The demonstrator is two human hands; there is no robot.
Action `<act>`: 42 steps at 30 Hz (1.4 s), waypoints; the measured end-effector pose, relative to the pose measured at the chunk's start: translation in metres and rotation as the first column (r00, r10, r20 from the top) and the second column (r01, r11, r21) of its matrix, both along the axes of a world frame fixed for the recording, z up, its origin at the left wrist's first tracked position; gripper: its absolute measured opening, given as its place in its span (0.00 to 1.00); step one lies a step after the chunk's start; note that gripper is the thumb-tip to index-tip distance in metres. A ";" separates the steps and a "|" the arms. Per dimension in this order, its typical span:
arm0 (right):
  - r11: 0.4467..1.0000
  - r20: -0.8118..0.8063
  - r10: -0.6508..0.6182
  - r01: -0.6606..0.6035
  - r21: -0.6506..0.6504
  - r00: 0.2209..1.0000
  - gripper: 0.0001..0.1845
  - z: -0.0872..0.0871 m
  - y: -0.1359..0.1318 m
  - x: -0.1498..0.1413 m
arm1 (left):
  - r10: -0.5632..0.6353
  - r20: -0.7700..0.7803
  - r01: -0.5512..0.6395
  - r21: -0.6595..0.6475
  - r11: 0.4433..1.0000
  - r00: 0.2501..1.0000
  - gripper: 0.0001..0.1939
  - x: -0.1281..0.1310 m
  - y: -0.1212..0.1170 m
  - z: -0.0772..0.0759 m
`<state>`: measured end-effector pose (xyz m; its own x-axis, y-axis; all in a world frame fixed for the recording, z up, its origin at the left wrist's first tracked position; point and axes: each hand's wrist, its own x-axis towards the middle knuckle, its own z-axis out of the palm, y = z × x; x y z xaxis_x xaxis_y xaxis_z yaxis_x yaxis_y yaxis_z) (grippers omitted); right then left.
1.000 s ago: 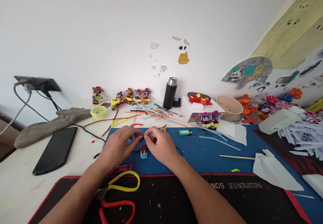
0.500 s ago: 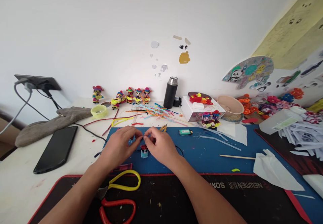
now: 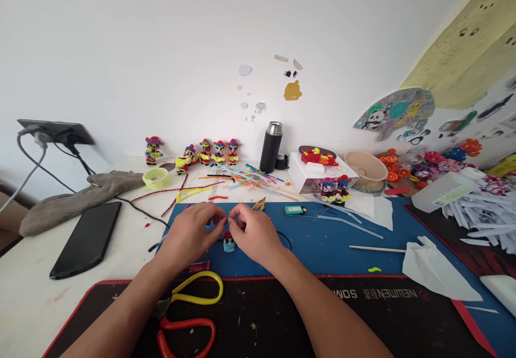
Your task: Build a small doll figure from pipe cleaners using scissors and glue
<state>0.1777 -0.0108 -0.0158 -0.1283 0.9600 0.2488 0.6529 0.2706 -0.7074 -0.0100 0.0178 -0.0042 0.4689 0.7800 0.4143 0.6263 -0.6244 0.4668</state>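
if our narrowly pinched left hand (image 3: 192,231) and right hand (image 3: 257,235), contents too small to tell, slip, we could knock the small red-topped, light-blue fuzzy figure (image 3: 229,245) just below the grip.

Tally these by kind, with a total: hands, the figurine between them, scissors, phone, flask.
Left hand and right hand: 2
Figurine: 1
Scissors: 1
Phone: 1
Flask: 1
Total: 6

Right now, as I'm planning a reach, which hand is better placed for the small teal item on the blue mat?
Probably the right hand: the teal item lies nearer it, on its outer side; the left hand must likely reach past the right.
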 end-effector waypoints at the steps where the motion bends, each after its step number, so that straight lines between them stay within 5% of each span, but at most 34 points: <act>1: 1.000 0.001 -0.003 0.003 0.000 1.000 0.02 0.000 0.000 0.000 | 0.004 0.001 -0.004 0.001 1.000 1.000 0.09 0.000 0.000 0.000; 34: 0.998 0.029 -0.055 0.056 -0.017 0.998 0.02 0.000 0.000 -0.003 | 0.140 -0.108 -0.142 -0.011 0.990 0.984 0.09 0.013 -0.007 -0.002; 42: 0.999 -0.004 -0.045 0.045 0.016 0.999 0.02 -0.001 0.001 -0.001 | 0.139 0.051 -0.124 -0.231 0.965 0.989 0.13 0.011 -0.007 0.005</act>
<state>0.1768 -0.0095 -0.0171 -0.0842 0.9608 0.2643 0.6625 0.2521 -0.7054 0.0007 0.0106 0.0010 0.3333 0.9101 0.2462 0.6588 -0.4116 0.6298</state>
